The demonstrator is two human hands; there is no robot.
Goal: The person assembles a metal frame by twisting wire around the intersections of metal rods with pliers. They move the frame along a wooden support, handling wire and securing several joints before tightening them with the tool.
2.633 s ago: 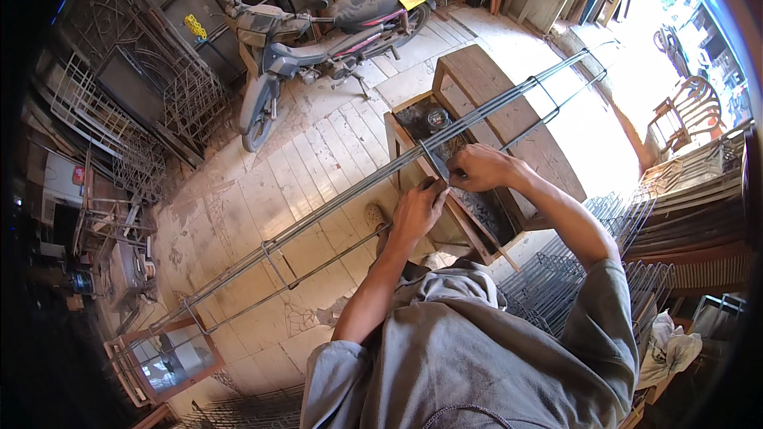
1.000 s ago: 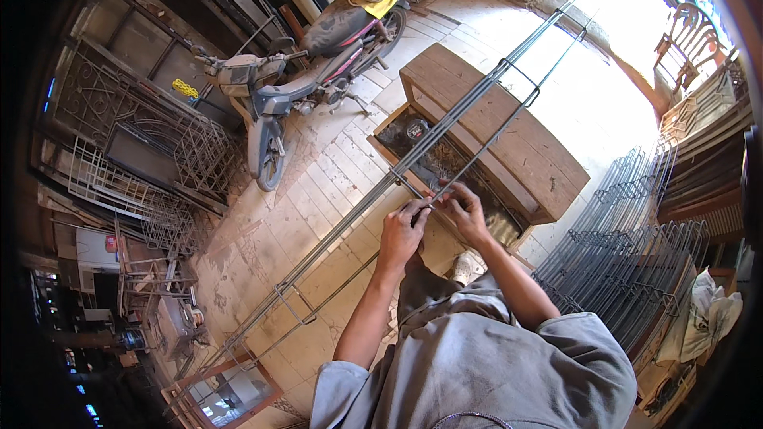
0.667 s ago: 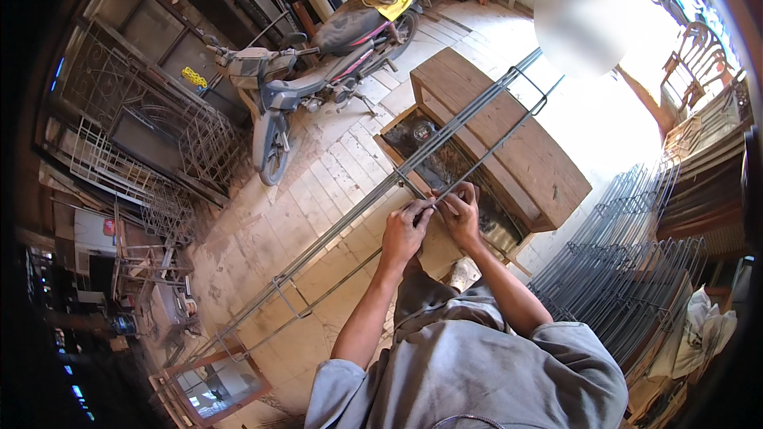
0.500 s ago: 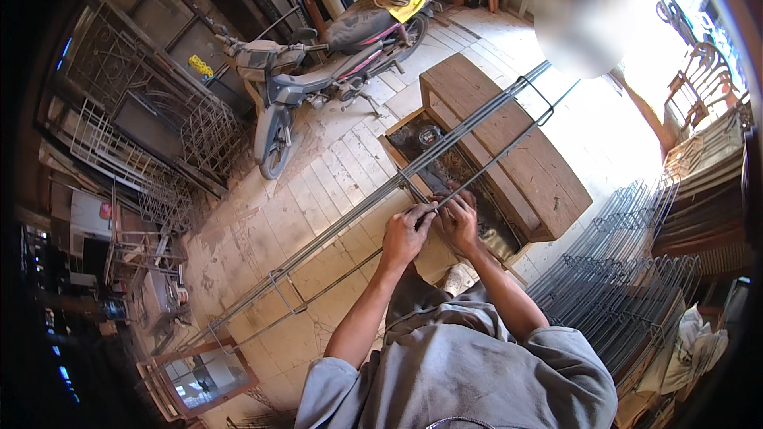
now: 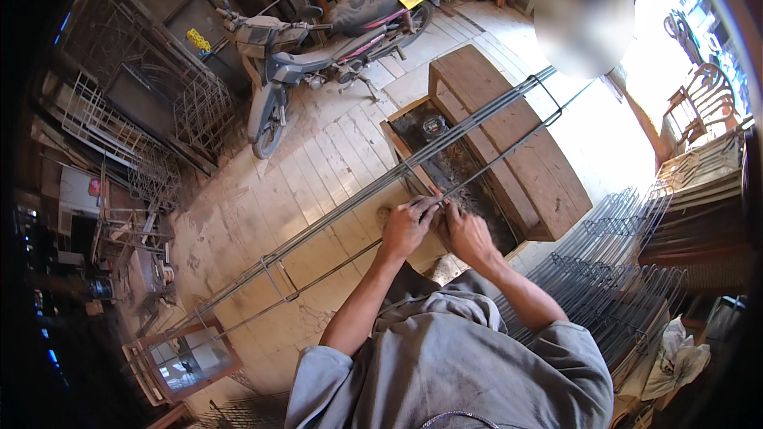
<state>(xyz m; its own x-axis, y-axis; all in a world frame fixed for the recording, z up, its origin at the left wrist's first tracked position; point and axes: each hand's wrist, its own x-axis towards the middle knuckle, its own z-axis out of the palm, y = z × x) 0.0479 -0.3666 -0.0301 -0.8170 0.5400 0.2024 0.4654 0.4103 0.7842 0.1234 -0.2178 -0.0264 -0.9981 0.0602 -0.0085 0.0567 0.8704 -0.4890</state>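
Note:
A long cage of thin steel rods (image 5: 346,210), held together by bent wire stirrups (image 5: 278,280), runs diagonally across in front of me. My left hand (image 5: 408,226) is closed, fingers pinched on the near steel rod (image 5: 497,160) about midway along the cage. Just right of it, my right hand (image 5: 470,234) is curled at the same rod with its fingertips bent together. The two hands' fingertips almost meet; anything small between them is hidden. Beneath the cage lies an open wooden box (image 5: 395,141) with dark clutter and a round object (image 5: 433,125) inside.
A wooden bench-like block (image 5: 517,155) adjoins the box. Many bent steel stirrups (image 5: 596,270) are piled at my right. A motorbike (image 5: 318,56) stands far left of centre, metal grilles (image 5: 131,151) lean at the left, and a framed glass pane (image 5: 187,361) lies lower left. A wooden chair (image 5: 703,99) stands far right.
My right hand has turned and drawn slightly back, its fingers more bunched at the rod. My left hand stays at the rod. The view has shifted a little.

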